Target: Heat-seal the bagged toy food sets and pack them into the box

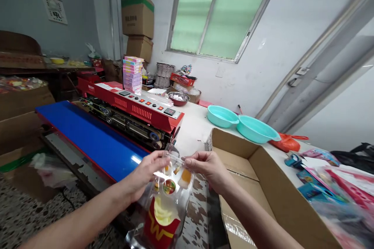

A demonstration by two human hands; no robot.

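Observation:
A clear plastic bag hangs between my hands, its top edge pinched at both sides. Inside are a toy red french-fry carton with pale yellow fries, a small round pizza-like piece and an orange-and-white piece. My left hand is closed on the bag's upper left edge. At the upper right edge, my right hand pinches the film between thumb and fingers. Just beyond the hands is the near end of a red sealing machine with a blue conveyor belt.
An open cardboard box stands right of my hands. Behind it are turquoise basins and an orange-red bag. Small boxes are stacked on the machine. Packaged goods lie at far right; a metal bowl sits behind the machine.

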